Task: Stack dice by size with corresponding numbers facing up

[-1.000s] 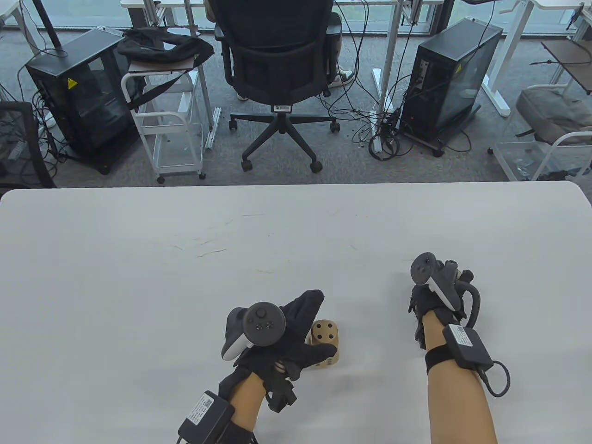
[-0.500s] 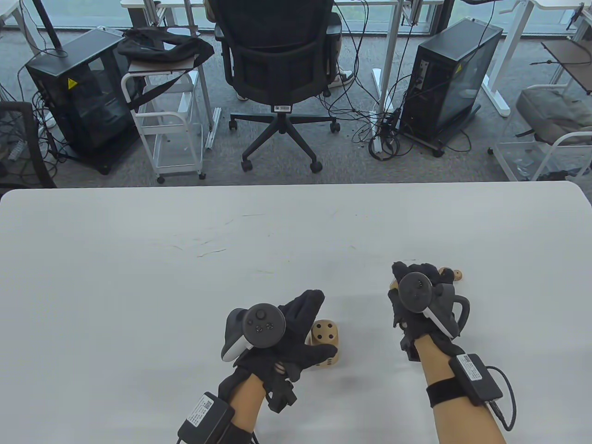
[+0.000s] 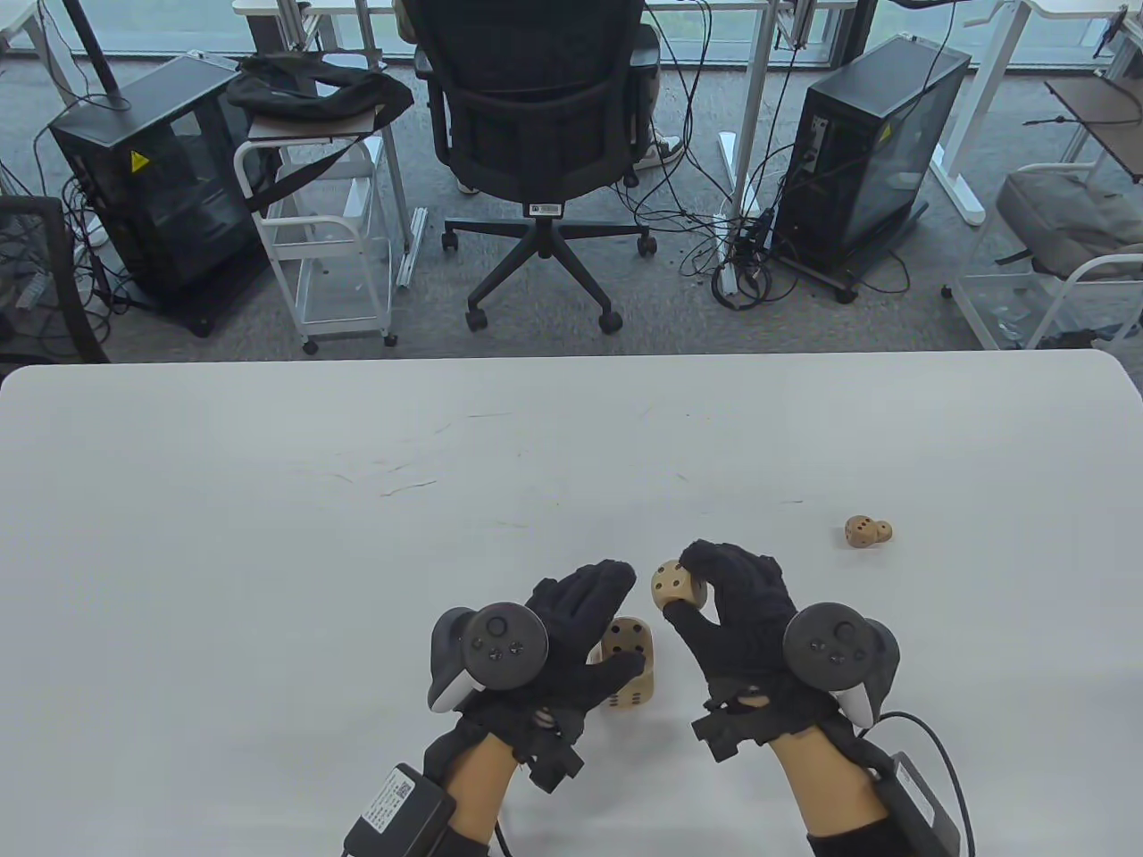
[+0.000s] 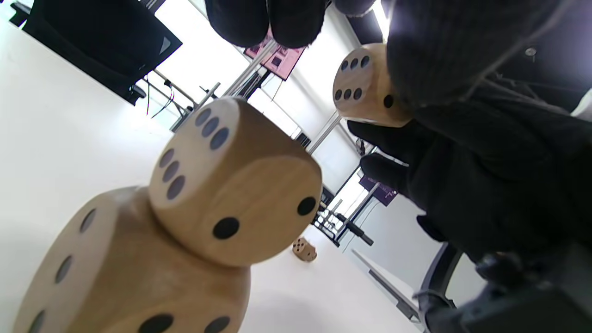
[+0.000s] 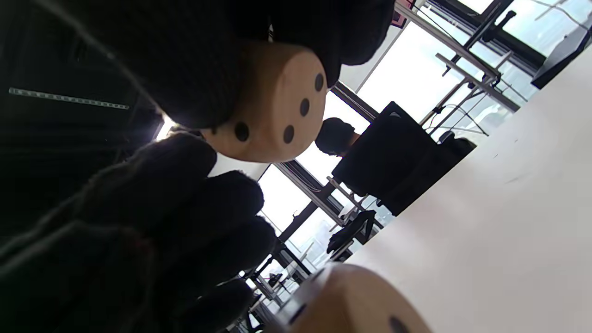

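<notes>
A large wooden die (image 3: pixel 636 692) stands on the white table with a smaller die (image 3: pixel 625 639) stacked on it; both show close up in the left wrist view (image 4: pixel 115 277) (image 4: pixel 236 185). My left hand (image 3: pixel 600 625) curls around this stack, its fingertips (image 4: pixel 266 21) clear of the dice. My right hand (image 3: pixel 692 589) pinches a still smaller die (image 3: pixel 676 582) in the air just right of and above the stack; it also shows in the wrist views (image 4: pixel 365 85) (image 5: pixel 273 106). Two tiny dice (image 3: pixel 868 533) lie together on the table to the right.
The white table (image 3: pixel 268 536) spreads wide to the left and back. Beyond its far edge stand an office chair (image 3: pixel 536 107) and computer towers on the floor.
My right hand has lifted a die from beside the tiny dice on the right and carried it left to the stack. My left hand has barely moved.
</notes>
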